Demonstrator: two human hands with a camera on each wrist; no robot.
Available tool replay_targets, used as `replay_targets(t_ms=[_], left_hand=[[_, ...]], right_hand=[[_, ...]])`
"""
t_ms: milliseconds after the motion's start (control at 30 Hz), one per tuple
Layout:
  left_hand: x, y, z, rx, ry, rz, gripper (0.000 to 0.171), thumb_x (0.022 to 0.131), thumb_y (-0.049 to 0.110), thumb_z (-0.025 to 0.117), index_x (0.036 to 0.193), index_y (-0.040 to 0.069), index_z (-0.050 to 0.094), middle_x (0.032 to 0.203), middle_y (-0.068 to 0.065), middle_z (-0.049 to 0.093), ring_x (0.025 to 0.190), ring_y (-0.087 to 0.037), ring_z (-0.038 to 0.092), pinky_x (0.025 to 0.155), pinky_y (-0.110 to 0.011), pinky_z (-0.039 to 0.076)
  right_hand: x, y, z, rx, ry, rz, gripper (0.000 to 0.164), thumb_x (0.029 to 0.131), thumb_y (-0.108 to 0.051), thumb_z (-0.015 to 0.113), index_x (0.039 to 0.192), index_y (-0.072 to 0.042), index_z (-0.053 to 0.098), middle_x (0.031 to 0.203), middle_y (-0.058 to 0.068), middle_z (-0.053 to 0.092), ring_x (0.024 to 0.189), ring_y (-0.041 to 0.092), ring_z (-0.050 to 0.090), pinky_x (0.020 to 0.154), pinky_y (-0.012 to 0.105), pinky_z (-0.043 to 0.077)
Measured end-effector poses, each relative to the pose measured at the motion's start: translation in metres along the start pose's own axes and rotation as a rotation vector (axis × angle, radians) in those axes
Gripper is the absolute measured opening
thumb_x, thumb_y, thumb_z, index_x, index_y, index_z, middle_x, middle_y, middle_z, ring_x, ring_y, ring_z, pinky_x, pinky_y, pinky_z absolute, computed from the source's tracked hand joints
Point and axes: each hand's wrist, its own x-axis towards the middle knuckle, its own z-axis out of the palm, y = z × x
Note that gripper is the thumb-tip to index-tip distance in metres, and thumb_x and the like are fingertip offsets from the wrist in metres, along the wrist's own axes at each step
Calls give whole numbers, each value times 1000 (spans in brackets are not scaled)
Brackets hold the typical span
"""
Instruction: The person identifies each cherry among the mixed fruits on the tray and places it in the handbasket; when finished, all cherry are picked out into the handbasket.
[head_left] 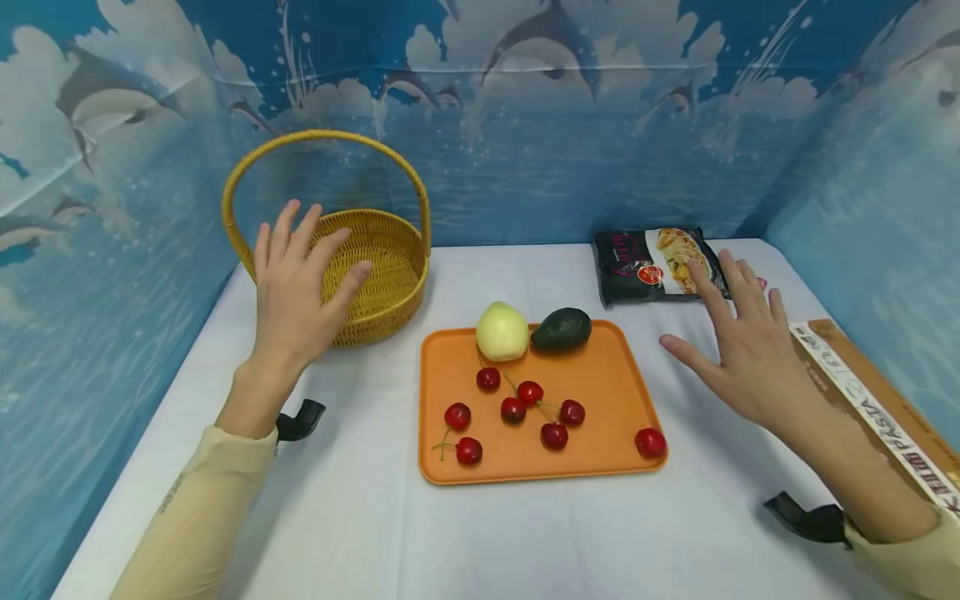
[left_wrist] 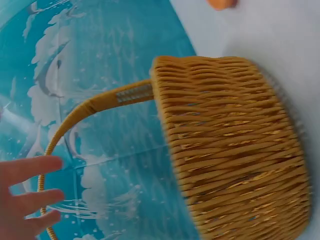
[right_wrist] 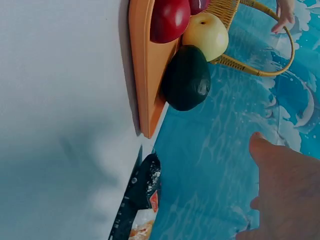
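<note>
Just right of the left hand [head_left: 291, 287], its fingers spread wide, stands the basket [head_left: 386, 321], handle [head_left: 326, 135] upright; the right hand [head_left: 750, 358], likewise spread, is farther off, near the black packet [head_left: 626, 271].

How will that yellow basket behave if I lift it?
The yellow basket is probably light for its size, being woven. Its tall handle stands without sagging, so it seems fairly stiff. Pushing high on that handle could tip the basket.

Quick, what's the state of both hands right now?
Left hand: open, holding nothing, near the basket.
Right hand: open, holding nothing.
</note>
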Motion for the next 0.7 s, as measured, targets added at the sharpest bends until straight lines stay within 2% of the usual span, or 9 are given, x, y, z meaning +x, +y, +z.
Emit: replay_targets(t_ms=[100,167,300,367,467,500,567,633,700], left_hand=[[6,1,-4,-78,208,53,74,104,69,46,130,5,74,154,-17,57,156,-34,35,130,-57,10],[9,0,-7,-107,285,90,70,104,66,49,129,5,74,150,-17,61,154,-34,39,130,-55,13],[8,-6,-10,-130,343,141,69,104,64,51,137,6,70,151,-16,60,153,-35,41,129,-54,17],[8,-9,-9,-152,375,156,69,104,63,53,138,5,69,152,-18,59,152,-38,42,129,-54,20],[10,-13,-10,-193,456,155,70,102,63,57,137,4,69,152,-19,59,151,-38,43,128,-54,23],[11,-14,-11,-205,490,147,70,101,63,58,137,4,69,152,-18,59,151,-38,43,128,-54,24],[12,-17,-15,-217,555,116,71,100,64,59,138,5,68,153,-16,59,151,-36,43,128,-51,25],[13,-20,-21,-221,606,77,74,98,65,60,139,4,66,154,-13,58,152,-32,42,128,-48,25],[13,-23,-26,-223,634,28,77,97,67,60,141,3,64,156,-9,57,153,-28,40,128,-44,25]], right_hand=[[1,-4,2,24,23,-25,99,96,-53,72,171,-26,13,177,17,5,161,48,8,124,72,1],[1,-7,6,35,38,-51,101,94,-52,75,171,-25,16,177,17,8,161,46,11,125,70,1],[-6,-12,18,93,37,-101,101,91,-47,80,170,-25,22,178,12,13,160,44,18,126,69,4],[-12,-14,23,141,33,-109,99,89,-42,83,169,-27,26,177,10,17,157,45,25,123,72,13],[-22,-13,28,196,39,-111,98,86,-31,87,167,-27,33,173,9,30,151,44,37,113,73,34],[-24,-12,29,202,42,-113,97,85,-28,89,166,-27,36,170,9,37,148,42,41,112,68,40],[-27,-10,31,222,49,-128,94,82,-22,91,163,-26,43,161,7,50,139,34,52,111,46,49],[-28,-8,33,255,45,-155,89,80,-16,93,158,-24,50,150,3,61,129,26,59,106,23,49],[-28,-7,34,293,12,-194,85,78,-13,94,154,-24,56,143,-1,66,119,20,65,100,9,44]])
